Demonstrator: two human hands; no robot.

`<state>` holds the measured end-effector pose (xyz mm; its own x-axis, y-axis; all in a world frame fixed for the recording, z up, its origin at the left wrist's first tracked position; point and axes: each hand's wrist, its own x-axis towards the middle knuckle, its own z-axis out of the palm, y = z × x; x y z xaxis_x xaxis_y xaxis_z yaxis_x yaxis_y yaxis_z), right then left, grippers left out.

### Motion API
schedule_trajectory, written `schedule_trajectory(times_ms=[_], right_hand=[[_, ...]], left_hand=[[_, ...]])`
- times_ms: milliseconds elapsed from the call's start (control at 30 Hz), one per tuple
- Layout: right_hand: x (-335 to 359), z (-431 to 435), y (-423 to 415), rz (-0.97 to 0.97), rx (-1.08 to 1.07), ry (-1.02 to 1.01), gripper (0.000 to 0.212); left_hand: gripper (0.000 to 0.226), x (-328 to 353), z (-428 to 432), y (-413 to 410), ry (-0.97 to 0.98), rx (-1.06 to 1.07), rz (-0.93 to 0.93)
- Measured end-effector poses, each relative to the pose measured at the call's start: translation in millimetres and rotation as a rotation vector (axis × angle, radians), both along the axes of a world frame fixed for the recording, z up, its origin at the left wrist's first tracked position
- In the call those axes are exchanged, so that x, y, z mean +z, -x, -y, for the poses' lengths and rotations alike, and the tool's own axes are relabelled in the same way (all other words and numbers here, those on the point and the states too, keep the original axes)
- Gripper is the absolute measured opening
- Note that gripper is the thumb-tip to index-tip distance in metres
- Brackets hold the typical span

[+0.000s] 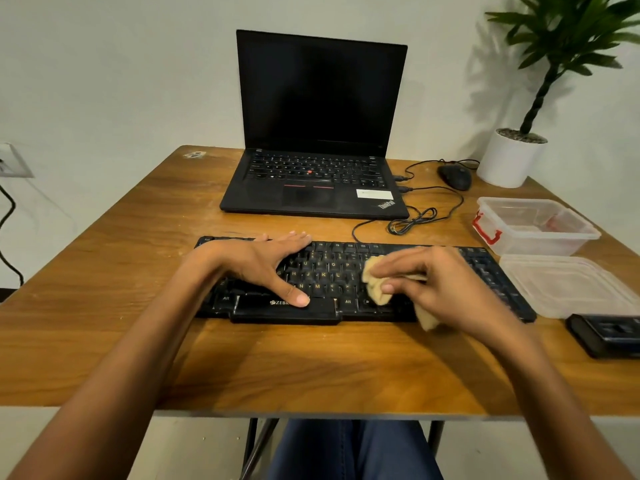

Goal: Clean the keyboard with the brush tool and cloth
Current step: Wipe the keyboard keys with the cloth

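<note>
A black keyboard (332, 268) lies across the middle of the wooden table (104, 271). My left hand (263, 261) rests flat on its left half, fingers spread, thumb on the space bar. My right hand (433, 282) is closed on a crumpled beige cloth (375, 282), which presses on the keys right of centre; a tail of the cloth hangs below my palm. No brush is visible.
An open black laptop (318, 133) stands behind the keyboard, with a wired mouse (455, 176) and coiled cable to its right. A clear plastic box (533, 225), its lid (568, 285) and a dark case (609, 332) sit at the right. A potted plant (512, 157) occupies the far corner.
</note>
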<state>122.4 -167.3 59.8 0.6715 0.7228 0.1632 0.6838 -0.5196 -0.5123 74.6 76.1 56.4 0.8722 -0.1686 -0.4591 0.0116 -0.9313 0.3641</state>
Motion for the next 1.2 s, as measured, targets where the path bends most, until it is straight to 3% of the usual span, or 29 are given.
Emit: schedule_trajectory(times_ms=[100, 300, 567, 733, 900, 1067, 1200], right_hand=[[-8, -18, 11, -0.004, 0.124, 0.007, 0.024], [-2, 27, -13, -0.093, -0.019, 0.025, 0.030], [-13, -15, -4, -0.085, 0.141, -0.109, 0.021], [-12, -28, -34, 0.045, 0.040, -0.130, 0.024], [-17, -37, -25, -0.002, 0.230, -0.088, 0.024], [-13, -53, -55, 0.121, 0.087, -0.098, 0.023], [-11, -50, -53, 0.017, 0.158, -0.097, 0.023]], left_hand=[[0.112, 0, 4, 0, 0.018, 0.037, 0.021], [0.104, -1, -4, -3, 0.043, 0.077, -0.003], [0.104, -3, 20, -23, 0.068, 0.086, 0.088], [0.118, -11, 13, -22, 0.105, 0.099, 0.085], [0.107, -11, 15, -22, 0.101, 0.099, 0.122], [0.106, -8, 16, -24, 0.138, 0.123, 0.103], [0.104, -9, 16, -24, 0.130, 0.107, 0.124]])
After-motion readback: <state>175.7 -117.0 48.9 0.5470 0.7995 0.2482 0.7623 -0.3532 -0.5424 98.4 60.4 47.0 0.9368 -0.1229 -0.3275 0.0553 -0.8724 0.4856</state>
